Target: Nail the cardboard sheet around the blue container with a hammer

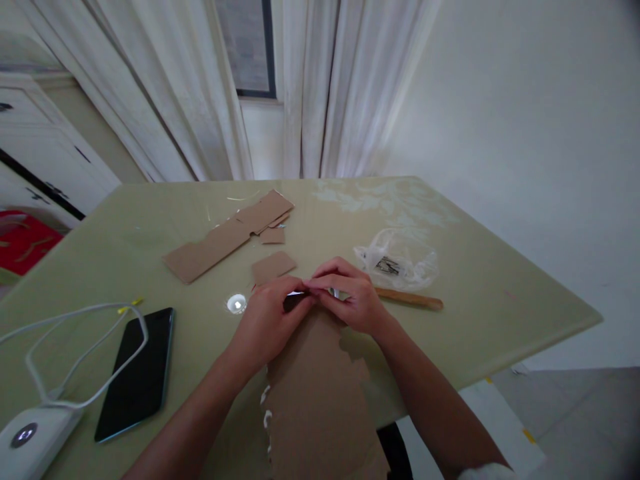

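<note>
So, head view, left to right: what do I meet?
White power bank → dark phone → left hand → right hand → clear plastic bag. Left out: the big cardboard piece, which overlaps both hands' span.

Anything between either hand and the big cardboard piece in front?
Nothing visible. The left hand and right hand meet at the far end of the cardboard piece. The wooden stick and plastic bag lie off to the right.
</note>
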Action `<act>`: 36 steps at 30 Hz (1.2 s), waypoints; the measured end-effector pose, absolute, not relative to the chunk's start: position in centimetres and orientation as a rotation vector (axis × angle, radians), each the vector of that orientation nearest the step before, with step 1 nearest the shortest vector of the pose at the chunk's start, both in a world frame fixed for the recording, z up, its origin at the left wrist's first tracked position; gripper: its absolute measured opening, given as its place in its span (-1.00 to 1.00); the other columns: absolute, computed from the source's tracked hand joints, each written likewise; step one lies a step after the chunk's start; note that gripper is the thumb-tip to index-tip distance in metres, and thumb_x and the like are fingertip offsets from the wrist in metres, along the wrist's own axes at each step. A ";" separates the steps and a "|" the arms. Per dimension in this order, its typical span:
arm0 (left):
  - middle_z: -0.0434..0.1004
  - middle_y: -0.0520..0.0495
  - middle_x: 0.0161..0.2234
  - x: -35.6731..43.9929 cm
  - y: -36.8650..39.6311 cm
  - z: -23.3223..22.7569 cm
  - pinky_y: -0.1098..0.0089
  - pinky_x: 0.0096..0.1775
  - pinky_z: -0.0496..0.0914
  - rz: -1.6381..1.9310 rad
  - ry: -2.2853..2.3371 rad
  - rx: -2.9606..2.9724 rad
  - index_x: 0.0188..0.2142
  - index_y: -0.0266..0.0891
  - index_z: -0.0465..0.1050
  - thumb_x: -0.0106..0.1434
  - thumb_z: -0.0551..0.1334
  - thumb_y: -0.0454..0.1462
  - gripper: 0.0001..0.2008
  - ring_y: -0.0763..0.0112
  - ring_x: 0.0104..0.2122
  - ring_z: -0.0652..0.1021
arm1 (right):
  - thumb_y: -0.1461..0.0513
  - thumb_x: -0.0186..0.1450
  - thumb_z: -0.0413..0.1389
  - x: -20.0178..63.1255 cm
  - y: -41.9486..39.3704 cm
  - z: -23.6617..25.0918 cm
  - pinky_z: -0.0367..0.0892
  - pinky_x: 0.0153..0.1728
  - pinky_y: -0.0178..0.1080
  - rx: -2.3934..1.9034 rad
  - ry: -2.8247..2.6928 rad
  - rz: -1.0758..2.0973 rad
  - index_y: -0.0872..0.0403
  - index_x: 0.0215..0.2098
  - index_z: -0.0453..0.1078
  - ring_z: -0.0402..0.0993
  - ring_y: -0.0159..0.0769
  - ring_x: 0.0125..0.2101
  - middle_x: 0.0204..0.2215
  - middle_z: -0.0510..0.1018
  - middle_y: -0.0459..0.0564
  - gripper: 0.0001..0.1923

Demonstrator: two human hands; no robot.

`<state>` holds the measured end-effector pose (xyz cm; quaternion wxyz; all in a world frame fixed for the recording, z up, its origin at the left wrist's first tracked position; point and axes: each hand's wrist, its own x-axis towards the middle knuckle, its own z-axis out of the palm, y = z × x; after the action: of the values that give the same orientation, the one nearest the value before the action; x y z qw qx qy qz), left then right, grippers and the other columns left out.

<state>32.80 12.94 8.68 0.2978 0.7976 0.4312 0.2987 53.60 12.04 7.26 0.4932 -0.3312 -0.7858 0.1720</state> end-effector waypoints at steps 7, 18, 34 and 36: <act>0.77 -0.03 -0.24 32.9 12.9 8.1 0.24 -0.15 0.52 0.874 1.172 2.113 -0.24 -0.10 0.67 0.43 0.31 -0.15 -0.83 0.18 -0.24 0.70 | 0.20 0.50 0.19 55.8 11.7 8.9 0.55 -0.10 -0.19 -1.051 -1.775 0.387 -0.02 0.17 0.54 0.60 -0.29 -0.19 -0.02 0.61 0.06 -0.71; 0.77 -0.03 -0.22 32.9 12.7 8.1 0.21 -0.12 0.49 0.871 1.177 2.118 -0.24 -0.11 0.69 0.43 0.31 -0.13 -0.81 0.17 -0.22 0.70 | 0.21 0.51 0.16 60.1 10.7 4.8 0.41 0.00 -0.11 -1.892 -2.445 0.042 0.11 -0.02 0.53 0.57 -0.04 -0.03 -0.07 0.65 0.15 -0.84; 0.77 -0.03 -0.20 32.6 12.9 7.6 0.23 -0.12 0.49 0.877 1.107 2.112 -0.22 -0.09 0.70 0.44 0.32 -0.14 -0.82 0.18 -0.20 0.69 | 0.03 0.63 -0.18 60.3 9.9 13.1 0.26 -0.36 -0.23 -1.547 -2.148 0.436 0.04 -0.16 0.40 0.45 -0.28 -0.46 -0.47 0.49 -0.10 -0.58; 0.77 -0.03 -0.20 32.5 12.9 7.4 0.23 -0.11 0.48 0.882 1.100 2.112 -0.22 -0.10 0.70 0.44 0.31 -0.14 -0.82 0.18 -0.20 0.69 | 0.02 0.63 -0.17 59.2 9.5 15.2 0.26 -0.33 -0.22 -1.480 -2.232 0.469 0.04 -0.14 0.42 0.45 -0.28 -0.44 -0.44 0.53 -0.07 -0.58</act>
<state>32.47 12.93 7.43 0.2965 0.7944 0.4137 0.3316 59.17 9.46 15.21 0.2097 -0.5321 -0.8028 0.1688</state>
